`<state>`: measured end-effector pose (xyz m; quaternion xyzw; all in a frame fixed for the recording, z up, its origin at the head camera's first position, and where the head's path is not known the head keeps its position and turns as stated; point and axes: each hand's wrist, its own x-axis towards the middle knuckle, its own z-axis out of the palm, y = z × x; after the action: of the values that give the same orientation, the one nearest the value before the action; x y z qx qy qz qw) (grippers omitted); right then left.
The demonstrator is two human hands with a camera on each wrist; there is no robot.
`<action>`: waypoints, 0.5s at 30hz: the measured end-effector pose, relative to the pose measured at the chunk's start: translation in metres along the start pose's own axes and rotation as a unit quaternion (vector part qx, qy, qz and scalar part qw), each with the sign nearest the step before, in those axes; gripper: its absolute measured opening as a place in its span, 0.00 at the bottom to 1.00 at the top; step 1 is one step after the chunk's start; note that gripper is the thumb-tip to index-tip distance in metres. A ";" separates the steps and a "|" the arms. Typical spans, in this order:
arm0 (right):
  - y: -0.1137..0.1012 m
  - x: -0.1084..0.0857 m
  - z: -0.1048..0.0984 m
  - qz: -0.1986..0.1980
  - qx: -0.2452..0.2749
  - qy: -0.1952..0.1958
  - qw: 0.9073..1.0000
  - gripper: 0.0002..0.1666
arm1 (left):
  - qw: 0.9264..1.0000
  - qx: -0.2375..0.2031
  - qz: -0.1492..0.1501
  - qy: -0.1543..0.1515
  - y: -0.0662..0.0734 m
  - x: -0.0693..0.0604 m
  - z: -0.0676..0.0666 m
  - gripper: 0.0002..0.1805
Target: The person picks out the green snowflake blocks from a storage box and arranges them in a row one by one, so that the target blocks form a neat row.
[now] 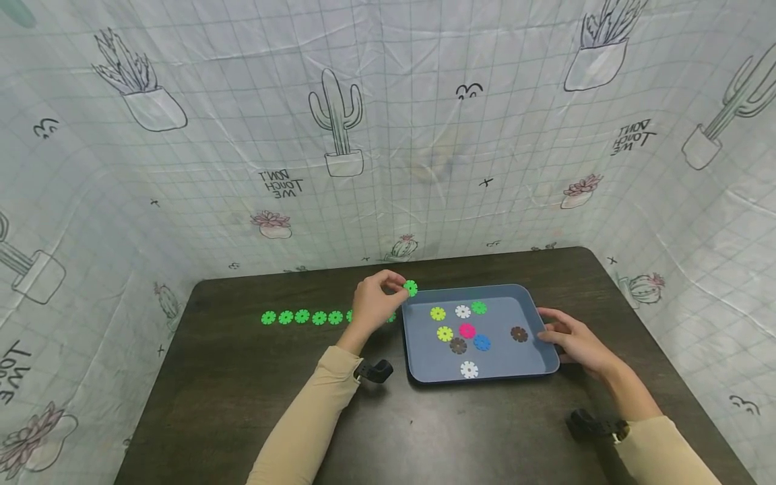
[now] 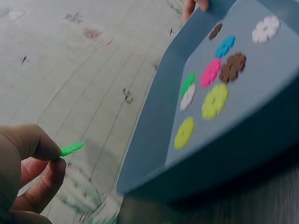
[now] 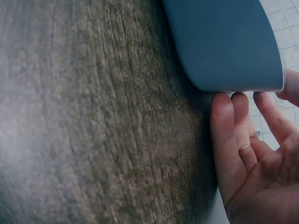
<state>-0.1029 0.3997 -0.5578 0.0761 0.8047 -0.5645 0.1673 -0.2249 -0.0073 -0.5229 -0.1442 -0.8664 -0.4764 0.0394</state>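
Observation:
My left hand (image 1: 374, 306) pinches a green notched plastic disc (image 1: 410, 288) between thumb and fingertips, above the far left corner of the blue-grey tray (image 1: 497, 369). In the left wrist view the disc (image 2: 72, 149) appears nearly edge-on, apart from the tray. My right hand (image 1: 576, 342) holds the tray's right side, thumb over the rim and fingertips against the outer wall (image 3: 229, 56). Inside the tray lie loose discs: two yellow, two white, two brown, a pink one (image 1: 467, 331), a blue one (image 1: 481, 343) and a green one (image 1: 479, 307).
Left of the tray, a row of several green discs (image 1: 302, 316) lies on the dark wooden table (image 1: 242, 404); my left hand hides part of it. A white cloth with cactus drawings (image 1: 418, 135) hangs behind and beside the table.

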 end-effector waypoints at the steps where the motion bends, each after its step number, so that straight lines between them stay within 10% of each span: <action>1: 0.000 0.000 0.000 0.001 -0.002 0.000 1.000 0.42 | 1.000 -0.001 -0.003 0.005 -0.003 -0.001 -0.004 0.06; 15: 0.005 0.004 0.000 0.008 -0.017 0.004 1.000 0.41 | 0.996 -0.021 -0.040 0.072 -0.042 -0.012 -0.075 0.07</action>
<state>-0.1052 0.4015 -0.5635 0.0817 0.8144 -0.5489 0.1694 -0.2303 -0.0939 -0.5194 -0.0760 -0.8560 -0.5051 0.0794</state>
